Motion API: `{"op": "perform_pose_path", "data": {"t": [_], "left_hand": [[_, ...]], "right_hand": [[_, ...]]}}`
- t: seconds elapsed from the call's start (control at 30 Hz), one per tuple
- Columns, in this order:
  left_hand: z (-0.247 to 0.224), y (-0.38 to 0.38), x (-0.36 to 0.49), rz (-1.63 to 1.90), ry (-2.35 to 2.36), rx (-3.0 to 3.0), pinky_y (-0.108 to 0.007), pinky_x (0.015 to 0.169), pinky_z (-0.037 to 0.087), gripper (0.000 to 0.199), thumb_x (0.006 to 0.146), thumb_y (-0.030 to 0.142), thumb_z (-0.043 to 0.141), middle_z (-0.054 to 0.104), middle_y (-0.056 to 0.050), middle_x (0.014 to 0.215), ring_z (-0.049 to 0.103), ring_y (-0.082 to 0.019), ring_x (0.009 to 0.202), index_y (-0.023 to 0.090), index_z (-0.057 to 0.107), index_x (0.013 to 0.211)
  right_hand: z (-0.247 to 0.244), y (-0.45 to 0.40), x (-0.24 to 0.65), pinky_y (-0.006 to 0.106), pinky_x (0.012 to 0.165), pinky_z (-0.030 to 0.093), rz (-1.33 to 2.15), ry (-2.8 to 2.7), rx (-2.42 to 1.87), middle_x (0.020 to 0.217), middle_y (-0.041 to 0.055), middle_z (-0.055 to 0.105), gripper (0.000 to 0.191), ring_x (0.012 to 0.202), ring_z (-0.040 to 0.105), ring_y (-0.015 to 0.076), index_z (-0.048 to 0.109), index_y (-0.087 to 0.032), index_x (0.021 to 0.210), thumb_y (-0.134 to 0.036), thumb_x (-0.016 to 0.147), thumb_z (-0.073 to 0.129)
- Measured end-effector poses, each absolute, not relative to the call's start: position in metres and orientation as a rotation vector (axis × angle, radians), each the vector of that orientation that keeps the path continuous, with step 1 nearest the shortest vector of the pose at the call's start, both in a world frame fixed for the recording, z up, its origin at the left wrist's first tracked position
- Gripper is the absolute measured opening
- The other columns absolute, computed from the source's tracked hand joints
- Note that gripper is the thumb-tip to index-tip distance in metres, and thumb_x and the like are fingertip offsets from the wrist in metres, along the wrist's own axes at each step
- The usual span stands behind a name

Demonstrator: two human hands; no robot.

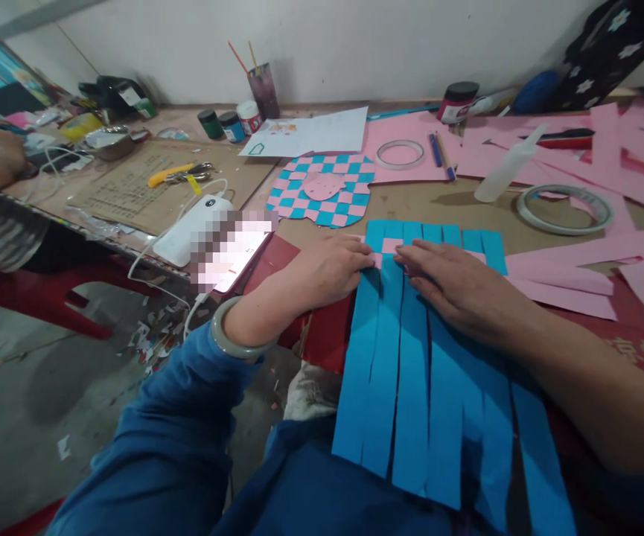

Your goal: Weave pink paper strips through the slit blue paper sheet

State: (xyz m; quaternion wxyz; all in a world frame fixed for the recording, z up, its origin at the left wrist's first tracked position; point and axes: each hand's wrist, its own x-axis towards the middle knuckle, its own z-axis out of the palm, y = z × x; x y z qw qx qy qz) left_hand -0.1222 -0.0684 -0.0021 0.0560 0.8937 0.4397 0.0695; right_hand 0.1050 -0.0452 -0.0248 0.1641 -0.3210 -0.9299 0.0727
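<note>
A blue paper sheet [414,372] cut into long strips hangs over the table's front edge towards me, its uncut end lying flat. Near that end, a pink paper strip [393,246] runs crosswise, woven over and under the blue ones. My left hand [327,269] is at the pink strip's left end, fingers closed together on it. Laid over the blue strips, my right hand [453,284] has its fingers stretched out, fingertips touching the weave and covering part of the pink strip. Just beyond lies a blue-and-pink checkered woven paper piece [293,182].
A phone [243,257] and white power bank [193,231] lie left. Tape rolls [564,210], a white glue bottle [508,167], pencils [441,155] and pink paper [556,253] are right. Paint jars [232,126] stand at the back. Another person's hand [3,152] is far left.
</note>
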Motion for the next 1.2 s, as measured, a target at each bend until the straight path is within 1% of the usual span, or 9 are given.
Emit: {"op": "perform_pose_path", "data": {"t": [0.17, 0.4, 0.57, 0.63, 0.73, 0.83, 1.03, 1.13, 1.2], "left_hand": [[0.0, -0.072, -0.12, 0.111, 1.42, 2.695, -0.043, 0.099, 0.047, 0.034, 0.089, 0.013, 0.048, 0.067, -0.008, 0.127, 0.063, -0.024, 0.117, 0.02, 0.072, 0.112], [-0.001, -0.068, -0.119, 0.168, 1.442, 2.651, -0.039, 0.098, 0.046, 0.036, 0.089, 0.012, 0.045, 0.07, -0.007, 0.121, 0.064, -0.023, 0.114, 0.019, 0.07, 0.114], [0.011, -0.092, -0.12, 0.182, 1.585, 2.63, -0.042, 0.099, 0.046, 0.036, 0.094, 0.015, 0.042, 0.066, -0.01, 0.129, 0.06, -0.025, 0.12, 0.016, 0.063, 0.124], [0.012, -0.11, -0.12, 0.15, 1.537, 2.642, -0.045, 0.1, 0.046, 0.034, 0.097, 0.025, 0.046, 0.063, -0.011, 0.134, 0.058, -0.027, 0.125, 0.016, 0.061, 0.126], [0.004, -0.137, -0.117, 0.162, 1.438, 2.656, -0.05, 0.105, 0.043, 0.047, 0.096, 0.046, 0.05, 0.055, -0.015, 0.142, 0.051, -0.03, 0.133, 0.016, 0.056, 0.132], [-0.006, -0.155, -0.115, 0.125, 1.45, 2.618, -0.054, 0.109, 0.04, 0.051, 0.095, 0.051, 0.05, 0.051, -0.015, 0.147, 0.045, -0.032, 0.138, 0.017, 0.056, 0.132], [0.005, -0.151, -0.109, 0.253, 1.422, 2.654, -0.047, 0.101, 0.046, 0.046, 0.098, 0.052, 0.043, 0.066, -0.01, 0.129, 0.063, -0.027, 0.118, 0.019, 0.064, 0.122], [0.008, -0.128, -0.1, 0.252, 1.432, 2.659, -0.044, 0.11, 0.041, 0.044, 0.099, 0.046, 0.043, 0.059, -0.012, 0.139, 0.051, -0.027, 0.134, 0.017, 0.062, 0.127], [0.004, -0.112, -0.094, 0.116, 1.487, 2.624, -0.051, 0.116, 0.033, 0.055, 0.098, 0.048, 0.046, 0.04, -0.014, 0.155, 0.033, -0.03, 0.146, 0.015, 0.049, 0.141]], "right_hand": [[-0.026, -0.046, 0.102, 0.048, 0.091, 0.053, 0.245, -2.696, -0.918, 0.117, 0.0142, 0.071, 0.04, 0.108, 0.066, 0.0299, 0.06, -0.017, 0.125, -0.026, 0.092, 0.038], [-0.012, -0.041, 0.114, 0.05, 0.101, 0.049, 0.625, -2.431, -1.16, 0.134, 0.0122, 0.064, 0.052, 0.125, 0.059, 0.028, 0.047, -0.016, 0.142, -0.037, 0.096, 0.035], [0.003, -0.047, 0.132, 0.051, 0.103, 0.048, 0.458, -2.47, -1.234, 0.141, 0.0128, 0.058, 0.053, 0.129, 0.055, 0.0309, 0.051, -0.016, 0.14, -0.041, 0.096, 0.035], [0.0, -0.054, 0.139, 0.054, 0.104, 0.047, 0.362, -2.581, -1.137, 0.142, 0.0139, 0.057, 0.053, 0.133, 0.051, 0.0327, 0.052, -0.016, 0.14, -0.041, 0.096, 0.036], [-0.014, -0.064, 0.142, 0.058, 0.106, 0.044, 0.251, -2.739, -0.99, 0.144, 0.0176, 0.054, 0.053, 0.137, 0.045, 0.0353, 0.051, -0.013, 0.14, -0.04, 0.096, 0.037], [-0.027, -0.068, 0.142, 0.061, 0.107, 0.041, 0.187, -2.845, -0.986, 0.146, 0.0205, 0.051, 0.058, 0.138, 0.043, 0.0377, 0.049, -0.011, 0.142, -0.045, 0.096, 0.041], [-0.031, -0.053, 0.146, 0.059, 0.109, 0.04, 0.168, -2.83, -0.911, 0.147, 0.0186, 0.05, 0.057, 0.14, 0.041, 0.0335, 0.046, -0.013, 0.145, -0.044, 0.099, 0.031], [-0.032, -0.044, 0.141, 0.059, 0.112, 0.036, 0.086, -2.834, -0.906, 0.152, 0.0198, 0.044, 0.061, 0.143, 0.036, 0.0341, 0.047, -0.01, 0.144, -0.047, 0.098, 0.031], [-0.035, -0.042, 0.133, 0.062, 0.11, 0.036, 0.04, -2.863, -0.942, 0.152, 0.0209, 0.042, 0.065, 0.143, 0.036, 0.0363, 0.048, -0.009, 0.143, -0.051, 0.097, 0.033]]}}
